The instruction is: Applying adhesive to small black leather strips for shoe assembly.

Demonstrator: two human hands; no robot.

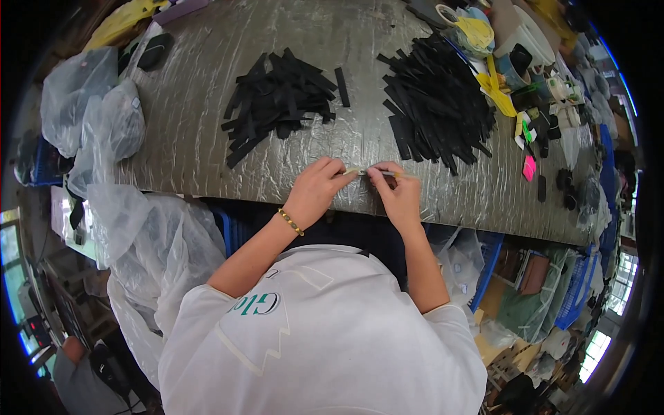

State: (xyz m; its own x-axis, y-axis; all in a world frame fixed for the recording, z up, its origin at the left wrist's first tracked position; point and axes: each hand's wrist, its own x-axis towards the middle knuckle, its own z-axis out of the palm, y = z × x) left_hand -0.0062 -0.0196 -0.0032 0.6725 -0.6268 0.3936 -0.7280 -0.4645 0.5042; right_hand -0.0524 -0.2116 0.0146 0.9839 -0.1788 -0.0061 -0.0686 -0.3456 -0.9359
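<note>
Both hands meet near the front edge of the table, fingertips almost touching. My left hand (319,190) is closed in a pinch on a small pale piece (352,171), too small to name. My right hand (399,195) pinches a thin pen-like stick (395,174), its metallic end pointing toward the left fingers. Beyond my left hand lies a loose pile of black flat strips (280,100). A larger heap of similar strips (439,100) is beyond my right hand. One single black strip (342,87) lies apart between the two piles.
A wrinkled plastic sheet covers the table (360,41). Clear plastic bags (104,117) crowd its left side. Tubs (522,59), yellow pieces (494,90) and a pink tag (529,167) sit at the right. Blue crates (487,270) stand below the edge.
</note>
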